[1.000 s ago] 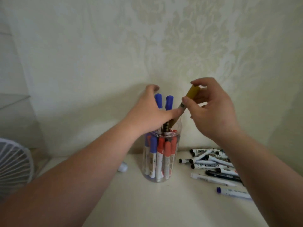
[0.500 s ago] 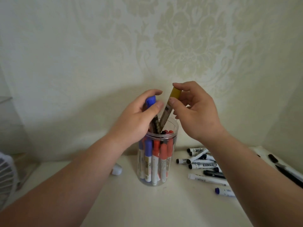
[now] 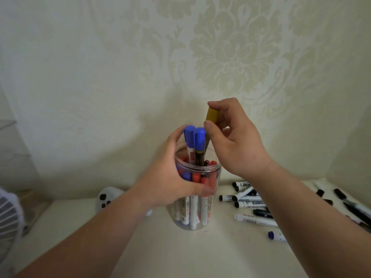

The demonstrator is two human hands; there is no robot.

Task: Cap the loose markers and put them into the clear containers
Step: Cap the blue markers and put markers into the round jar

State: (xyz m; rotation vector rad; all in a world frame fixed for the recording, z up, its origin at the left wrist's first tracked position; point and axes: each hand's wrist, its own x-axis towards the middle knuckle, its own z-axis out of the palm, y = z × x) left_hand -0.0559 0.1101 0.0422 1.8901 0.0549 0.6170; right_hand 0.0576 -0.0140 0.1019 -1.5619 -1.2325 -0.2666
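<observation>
A clear round container (image 3: 212, 217) stands on the pale table, packed with red-capped and blue-capped markers. Two taller blue-capped markers (image 3: 194, 139) stick up out of its mouth. My left hand (image 3: 170, 175) wraps around the container's upper wall from the left, thumb across the front. My right hand (image 3: 236, 141) pinches a yellow-capped marker (image 3: 212, 115) near its cap, its lower end down inside the container behind the blue caps. A pile of loose black-capped markers (image 3: 249, 199) lies to the right on the table, with one blue-capped marker (image 3: 277, 236) nearest me.
A white rounded object with dark spots (image 3: 108, 199) sits behind my left forearm. A white fan grille (image 3: 8, 217) shows at the left edge. More black markers (image 3: 353, 205) lie at the far right. A patterned wall rises right behind the table.
My left hand dropped from the blue-capped markers to grip the container's wall. My right hand stayed on the yellow-capped marker, which now stands more upright in the container.
</observation>
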